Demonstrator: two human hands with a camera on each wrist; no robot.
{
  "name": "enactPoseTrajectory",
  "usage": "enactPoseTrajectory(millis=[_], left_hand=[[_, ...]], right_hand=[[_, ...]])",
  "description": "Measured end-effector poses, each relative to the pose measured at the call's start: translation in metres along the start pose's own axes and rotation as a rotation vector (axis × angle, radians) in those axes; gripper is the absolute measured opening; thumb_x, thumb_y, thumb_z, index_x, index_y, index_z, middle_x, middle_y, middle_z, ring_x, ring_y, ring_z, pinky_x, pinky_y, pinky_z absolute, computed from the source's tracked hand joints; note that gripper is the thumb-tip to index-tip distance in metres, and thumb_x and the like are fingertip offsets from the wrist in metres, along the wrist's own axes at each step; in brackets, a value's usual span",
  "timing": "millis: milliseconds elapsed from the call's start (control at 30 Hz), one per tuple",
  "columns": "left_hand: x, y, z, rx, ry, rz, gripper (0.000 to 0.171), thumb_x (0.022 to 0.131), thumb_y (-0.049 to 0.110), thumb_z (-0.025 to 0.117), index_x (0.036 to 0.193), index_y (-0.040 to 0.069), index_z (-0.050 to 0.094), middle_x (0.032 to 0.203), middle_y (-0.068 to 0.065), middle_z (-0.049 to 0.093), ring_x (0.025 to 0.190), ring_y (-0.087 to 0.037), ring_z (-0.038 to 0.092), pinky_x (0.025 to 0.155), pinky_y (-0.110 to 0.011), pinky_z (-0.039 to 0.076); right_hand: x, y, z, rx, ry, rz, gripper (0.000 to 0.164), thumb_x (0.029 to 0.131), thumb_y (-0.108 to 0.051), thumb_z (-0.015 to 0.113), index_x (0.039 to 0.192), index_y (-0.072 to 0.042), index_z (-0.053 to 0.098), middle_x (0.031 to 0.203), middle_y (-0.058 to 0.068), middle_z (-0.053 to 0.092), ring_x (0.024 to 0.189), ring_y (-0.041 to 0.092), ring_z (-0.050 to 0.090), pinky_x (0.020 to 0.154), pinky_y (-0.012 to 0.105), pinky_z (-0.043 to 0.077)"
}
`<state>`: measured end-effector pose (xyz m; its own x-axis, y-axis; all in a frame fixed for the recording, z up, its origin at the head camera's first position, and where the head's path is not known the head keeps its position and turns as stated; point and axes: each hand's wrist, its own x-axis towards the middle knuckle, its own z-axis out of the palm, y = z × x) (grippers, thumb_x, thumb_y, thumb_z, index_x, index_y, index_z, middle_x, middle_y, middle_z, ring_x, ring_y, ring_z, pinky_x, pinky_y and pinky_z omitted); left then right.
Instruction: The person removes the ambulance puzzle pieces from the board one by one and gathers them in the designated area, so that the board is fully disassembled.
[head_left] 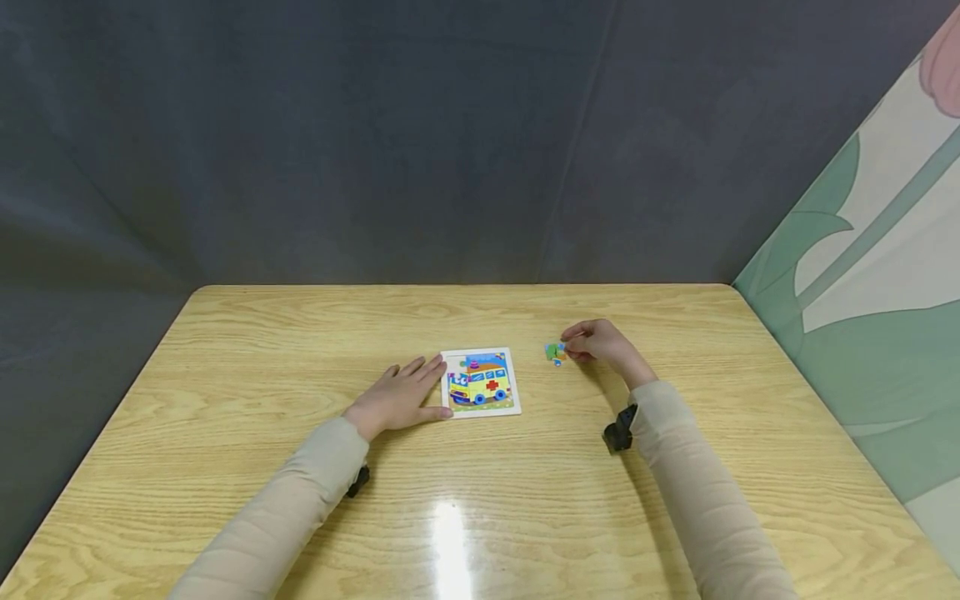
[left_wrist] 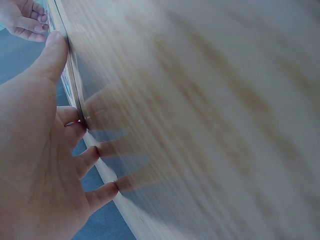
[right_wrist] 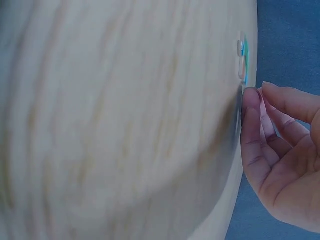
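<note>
My left hand (head_left: 401, 394) lies with its fingers spread at the left side of a white-framed picture puzzle (head_left: 514, 407). Its thumb and fingertips rest on the frame's left border. The puzzle shows a yellow ambulance with a red cross, and its upper left corner shows bare white. To the right, a small puzzle piece (head_left: 553, 351) in green, blue and orange lies flat on the table. My right hand (head_left: 600, 343) is at that piece's right edge, with its fingers loosely bent. In the right wrist view one fingertip meets the piece's edge, while another finger stays above the table.
The light wooden table (head_left: 480, 492) carries a bright reflection near its front. A dark curtain (head_left: 420, 150) hangs behind its back edge. At the right stands a panel (head_left: 885, 275) with a leaf and flower pattern. Black wrist cameras sit under both sleeves.
</note>
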<state>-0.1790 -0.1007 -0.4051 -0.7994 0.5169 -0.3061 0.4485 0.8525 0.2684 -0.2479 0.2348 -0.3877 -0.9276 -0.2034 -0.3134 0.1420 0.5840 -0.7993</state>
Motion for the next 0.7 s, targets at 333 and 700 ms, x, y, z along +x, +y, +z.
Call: enactPoseTrajectory(millis=[333,700], left_hand=[[0.0,-0.001,0.001,-0.001,0.006,-0.005,0.081,0.094,0.058,0.044,0.155,0.013,0.015,0.163,-0.004,0.008,0.15,-0.032,0.012,0.119,-0.059,0.015],[0.002,-0.001,0.002,-0.002,0.014,-0.002,0.081,0.094,0.059,0.044,0.155,0.013,0.015,0.163,-0.004,0.009,0.15,-0.032,0.012,0.119,-0.059,0.015]], right_hand=[[0.006,-0.019,0.011,-0.063,0.002,-0.076,0.034,0.096,-0.007,0.053,0.125,0.011,0.055,0.094,0.01,0.063,0.075,0.009,0.056,0.076,0.028,0.052],[0.012,-0.055,0.057,-0.19,-0.061,-0.212,0.026,0.091,0.004,0.056,0.116,0.007,0.062,0.106,0.021,0.066,0.095,0.025,0.062,0.075,0.026,0.051]])
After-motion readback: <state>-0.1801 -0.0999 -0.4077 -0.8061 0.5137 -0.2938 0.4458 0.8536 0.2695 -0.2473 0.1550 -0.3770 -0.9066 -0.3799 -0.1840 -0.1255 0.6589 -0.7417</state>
